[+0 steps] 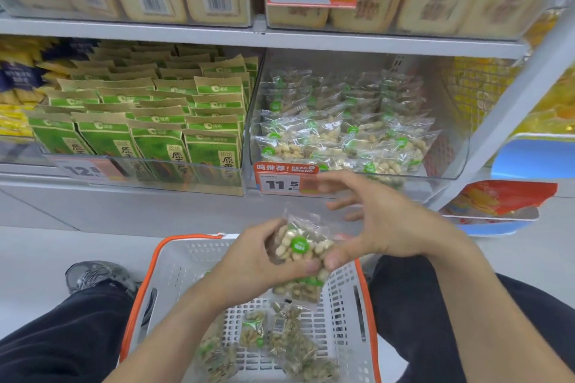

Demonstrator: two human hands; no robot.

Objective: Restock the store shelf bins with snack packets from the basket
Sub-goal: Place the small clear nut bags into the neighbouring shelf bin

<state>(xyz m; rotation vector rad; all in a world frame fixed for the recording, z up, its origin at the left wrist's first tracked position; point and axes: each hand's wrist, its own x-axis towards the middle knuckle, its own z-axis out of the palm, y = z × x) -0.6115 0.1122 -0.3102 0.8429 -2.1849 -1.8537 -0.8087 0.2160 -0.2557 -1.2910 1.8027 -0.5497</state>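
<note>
Left hand raised over the white perforated plastic basket with orange rim, fingers curled round a clear peanut packet with a green round sticker. Right hand beside it, thumb touching the packet's lower edge, other fingers spread loose, gripping nothing. Above, clear plastic shelf bin of matching packets; more packets loose in the basket.

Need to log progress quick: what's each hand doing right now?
Left hand: grips a clear peanut packet above the basket.
Right hand: thumb touches the packet, fingers spread; grip cannot be told.
</note>
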